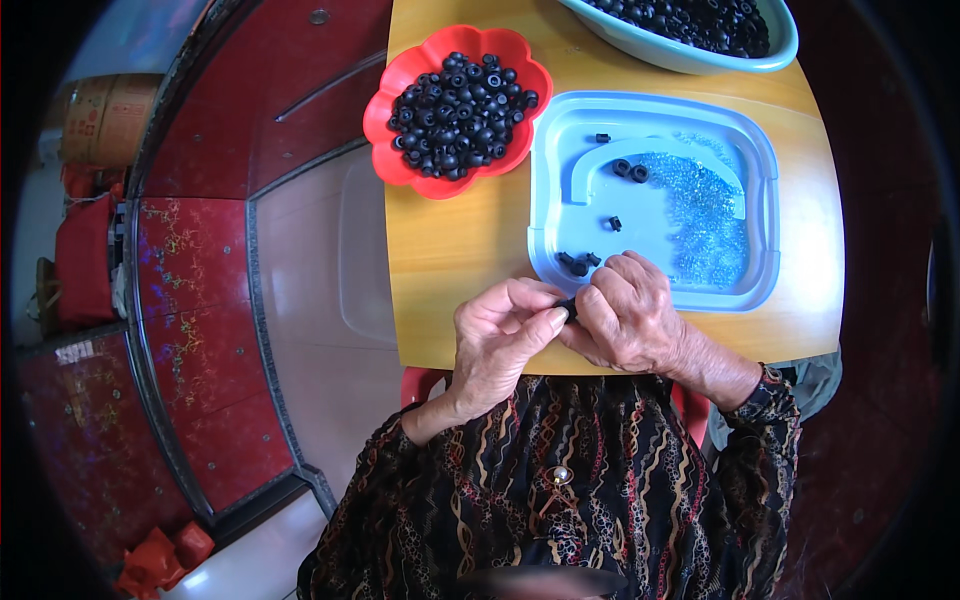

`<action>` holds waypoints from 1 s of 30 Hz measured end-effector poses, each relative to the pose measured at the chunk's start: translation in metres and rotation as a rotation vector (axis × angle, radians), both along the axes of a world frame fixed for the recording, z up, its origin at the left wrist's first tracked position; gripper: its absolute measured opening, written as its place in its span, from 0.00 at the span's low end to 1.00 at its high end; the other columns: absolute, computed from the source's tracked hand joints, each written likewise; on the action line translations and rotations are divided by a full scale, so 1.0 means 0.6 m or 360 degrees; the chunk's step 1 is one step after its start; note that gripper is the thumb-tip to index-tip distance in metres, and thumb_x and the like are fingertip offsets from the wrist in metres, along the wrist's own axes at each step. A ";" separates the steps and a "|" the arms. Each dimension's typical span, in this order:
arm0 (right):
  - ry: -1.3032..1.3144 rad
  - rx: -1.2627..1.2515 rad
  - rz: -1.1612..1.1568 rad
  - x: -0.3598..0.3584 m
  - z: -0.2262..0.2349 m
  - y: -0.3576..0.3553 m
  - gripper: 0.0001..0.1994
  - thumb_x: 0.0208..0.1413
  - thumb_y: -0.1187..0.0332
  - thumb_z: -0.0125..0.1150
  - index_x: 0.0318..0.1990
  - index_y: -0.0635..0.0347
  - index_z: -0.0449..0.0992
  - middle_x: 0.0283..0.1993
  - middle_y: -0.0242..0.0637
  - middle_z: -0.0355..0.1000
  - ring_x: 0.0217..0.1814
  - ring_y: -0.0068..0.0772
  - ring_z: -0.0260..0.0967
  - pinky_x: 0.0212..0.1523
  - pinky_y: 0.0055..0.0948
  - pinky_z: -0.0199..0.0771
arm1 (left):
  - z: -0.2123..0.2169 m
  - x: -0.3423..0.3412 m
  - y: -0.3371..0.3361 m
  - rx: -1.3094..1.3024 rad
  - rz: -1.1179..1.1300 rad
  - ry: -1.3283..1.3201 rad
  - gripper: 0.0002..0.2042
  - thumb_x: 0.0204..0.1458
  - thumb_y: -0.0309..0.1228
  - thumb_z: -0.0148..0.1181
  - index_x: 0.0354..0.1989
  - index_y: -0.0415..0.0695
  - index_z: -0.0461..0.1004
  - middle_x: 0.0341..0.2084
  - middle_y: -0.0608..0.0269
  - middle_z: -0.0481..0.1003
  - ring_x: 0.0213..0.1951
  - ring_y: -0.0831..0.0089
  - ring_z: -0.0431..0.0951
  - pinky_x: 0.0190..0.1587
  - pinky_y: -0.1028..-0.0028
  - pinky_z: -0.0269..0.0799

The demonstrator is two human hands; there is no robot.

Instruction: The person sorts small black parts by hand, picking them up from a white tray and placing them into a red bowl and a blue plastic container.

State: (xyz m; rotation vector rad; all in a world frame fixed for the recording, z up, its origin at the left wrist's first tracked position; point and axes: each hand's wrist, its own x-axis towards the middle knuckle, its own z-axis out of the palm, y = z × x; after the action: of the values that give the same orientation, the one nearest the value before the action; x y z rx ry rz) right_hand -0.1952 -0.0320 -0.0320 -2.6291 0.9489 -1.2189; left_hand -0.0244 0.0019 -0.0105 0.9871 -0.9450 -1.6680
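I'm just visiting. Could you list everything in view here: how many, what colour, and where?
Table: one, yellow wood-look, centre
Scalloped bowl: one, red, table's far left
Round parts: many, black, in that bowl
Basin: one, light blue, table's far edge, holding more black parts
Tray: one, light blue, near the hands
Beads: many, glittery blue-looking, tray's right
Loose parts: several, black, in the tray
Carton: one, brown, far left
Panels: several, dark red, left
Patterned top: one, mostly black, bottom
Left hand: one, bare, pinching a small black part
Right hand: one, bare, against that part, grip partly hidden
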 end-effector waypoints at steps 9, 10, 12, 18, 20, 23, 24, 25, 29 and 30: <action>0.0072 -0.0037 0.0039 -0.001 0.005 -0.002 0.17 0.28 0.66 0.65 0.18 0.58 0.59 0.18 0.31 0.53 0.18 0.30 0.58 0.18 0.30 0.60 | 0.001 0.005 -0.001 0.0006 -0.0088 -0.0001 0.03 0.51 0.18 0.54 0.33 0.33 0.70 0.35 0.58 0.72 0.37 0.79 0.71 0.43 0.78 0.70; 0.0056 -0.0049 0.0043 0.001 0.004 -0.002 0.16 0.28 0.66 0.65 0.18 0.58 0.59 0.18 0.31 0.52 0.18 0.30 0.58 0.18 0.30 0.60 | 0.001 0.005 -0.002 0.0007 -0.0086 -0.0001 0.03 0.51 0.18 0.54 0.33 0.33 0.70 0.35 0.58 0.72 0.37 0.79 0.71 0.43 0.78 0.70; 0.0029 -0.0057 0.0073 0.005 0.001 -0.001 0.17 0.28 0.66 0.65 0.18 0.58 0.59 0.18 0.31 0.52 0.18 0.30 0.58 0.18 0.30 0.60 | 0.002 0.006 -0.002 -0.0007 -0.0112 0.0025 0.03 0.51 0.18 0.54 0.34 0.33 0.70 0.34 0.58 0.72 0.37 0.79 0.71 0.43 0.78 0.69; -0.0032 -0.0016 0.0011 0.010 -0.009 0.001 0.16 0.32 0.66 0.66 0.19 0.58 0.59 0.18 0.31 0.53 0.19 0.30 0.59 0.19 0.30 0.61 | 0.006 0.006 -0.001 0.0086 -0.0065 0.0024 0.04 0.51 0.19 0.54 0.34 0.33 0.70 0.33 0.61 0.71 0.35 0.81 0.70 0.42 0.80 0.68; -0.0029 -0.0028 -0.0019 0.007 0.002 -0.001 0.16 0.33 0.67 0.65 0.19 0.58 0.59 0.18 0.31 0.53 0.19 0.30 0.59 0.19 0.31 0.61 | 0.009 0.009 -0.002 0.0094 -0.0060 0.0051 0.04 0.51 0.19 0.54 0.35 0.34 0.70 0.32 0.63 0.71 0.35 0.81 0.70 0.42 0.80 0.68; -0.0009 0.0012 -0.0001 0.002 0.023 -0.007 0.16 0.32 0.66 0.65 0.19 0.58 0.59 0.18 0.31 0.54 0.19 0.31 0.60 0.19 0.31 0.61 | 0.013 0.010 -0.006 0.0054 -0.0070 0.0033 0.04 0.51 0.19 0.55 0.35 0.34 0.70 0.32 0.64 0.71 0.34 0.82 0.70 0.41 0.81 0.68; 0.0043 -0.0007 0.0027 -0.001 0.023 -0.004 0.17 0.32 0.66 0.66 0.19 0.58 0.59 0.18 0.32 0.54 0.19 0.31 0.60 0.19 0.31 0.61 | 0.013 0.009 -0.006 0.0014 -0.0100 -0.0006 0.04 0.51 0.20 0.55 0.35 0.35 0.70 0.31 0.64 0.71 0.34 0.83 0.70 0.41 0.81 0.68; 0.0095 -0.0025 0.0055 -0.002 0.023 -0.002 0.17 0.32 0.65 0.66 0.19 0.58 0.59 0.18 0.32 0.55 0.19 0.31 0.60 0.19 0.31 0.61 | 0.016 0.008 -0.006 0.0005 -0.0102 -0.0001 0.04 0.51 0.20 0.55 0.35 0.35 0.70 0.31 0.64 0.71 0.34 0.83 0.70 0.41 0.81 0.68; 0.0118 -0.0041 0.0008 -0.001 0.024 0.004 0.18 0.32 0.63 0.67 0.20 0.58 0.61 0.19 0.33 0.56 0.20 0.31 0.61 0.20 0.32 0.62 | 0.014 0.009 -0.007 0.0060 -0.0169 0.0003 0.04 0.51 0.20 0.55 0.35 0.35 0.70 0.32 0.64 0.72 0.36 0.81 0.71 0.41 0.79 0.70; 0.0116 0.0069 0.0008 -0.002 0.028 0.004 0.18 0.33 0.62 0.68 0.22 0.60 0.63 0.20 0.34 0.58 0.21 0.32 0.62 0.20 0.32 0.62 | 0.012 0.011 -0.008 0.0108 -0.0174 0.0092 0.04 0.51 0.20 0.55 0.35 0.36 0.70 0.32 0.64 0.72 0.36 0.80 0.72 0.42 0.78 0.71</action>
State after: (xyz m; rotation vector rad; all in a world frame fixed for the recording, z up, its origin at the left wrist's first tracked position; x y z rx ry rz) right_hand -0.1965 -0.0295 -0.0151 -2.6567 0.9680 -1.0957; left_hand -0.0176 -0.0029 -0.0034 0.9414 -0.9230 -1.8209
